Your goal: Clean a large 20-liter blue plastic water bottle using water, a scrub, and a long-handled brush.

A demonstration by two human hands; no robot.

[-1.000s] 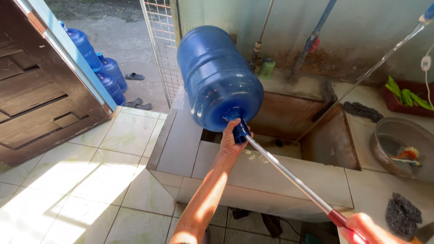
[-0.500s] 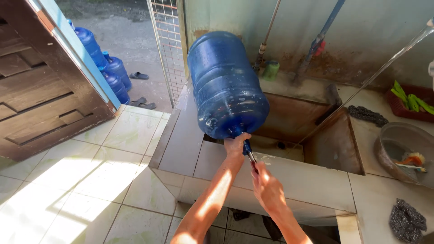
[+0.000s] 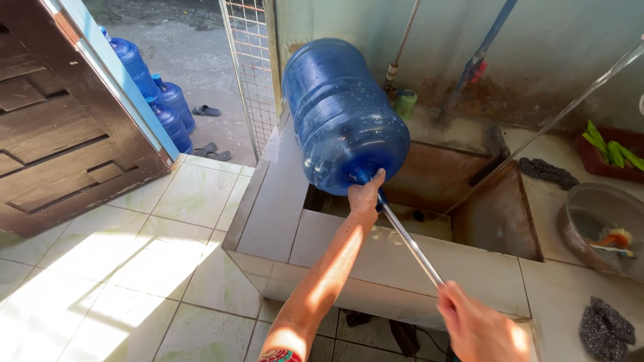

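Note:
A large blue water jug (image 3: 342,114) lies tilted on its side on the tiled sink ledge (image 3: 268,208), mouth towards me. My left hand (image 3: 365,196) grips the jug's neck. A thin metal rod (image 3: 410,245) runs from the jug's mouth down to my right hand (image 3: 476,325), which is closed around the rod's near end at the lower right. The rod's far end is hidden inside the jug.
A rusty sunken basin (image 3: 463,194) sits behind the jug. Two scrub pads (image 3: 607,328) (image 3: 549,171), a clear bowl (image 3: 604,228) and a red basket of greens (image 3: 607,147) lie at the right. Several blue jugs (image 3: 157,100), slippers and a wooden door (image 3: 60,134) stand at the left.
My right hand slid back along the rod, from close to the jug's mouth to the lower right, drawing the rod outward. The jug stayed held by my left hand.

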